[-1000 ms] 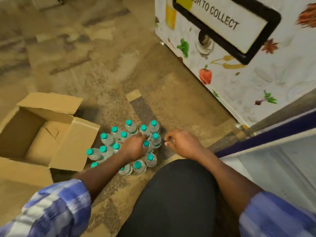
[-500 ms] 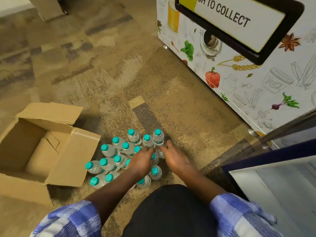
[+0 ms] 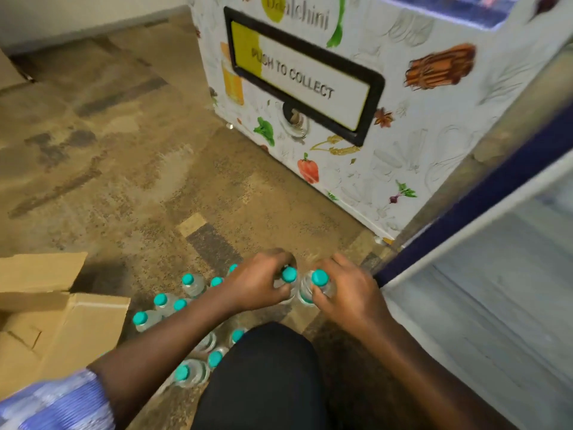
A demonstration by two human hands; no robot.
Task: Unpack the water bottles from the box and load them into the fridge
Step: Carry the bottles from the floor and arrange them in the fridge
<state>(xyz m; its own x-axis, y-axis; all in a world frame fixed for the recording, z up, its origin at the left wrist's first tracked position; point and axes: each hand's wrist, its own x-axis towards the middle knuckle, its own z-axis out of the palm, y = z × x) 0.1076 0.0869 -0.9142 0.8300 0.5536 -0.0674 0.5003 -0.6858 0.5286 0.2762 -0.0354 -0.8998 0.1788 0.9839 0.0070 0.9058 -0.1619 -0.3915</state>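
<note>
Water bottles (image 3: 196, 288) stand upright on the carpet (image 3: 155, 181) at seven o'clock, teal caps (image 3: 187, 279) up; left hand (image 3: 260, 285) and right hand (image 3: 345, 294) each grip one upright by the neck.

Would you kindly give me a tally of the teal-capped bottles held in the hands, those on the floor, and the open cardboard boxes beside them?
Bottles in a grip: 2, one in the left hand, one in the right hand
Bottles on the floor, teal cap showing: 9; more may be hidden
Open cardboard box: 1
Total: 12
</note>
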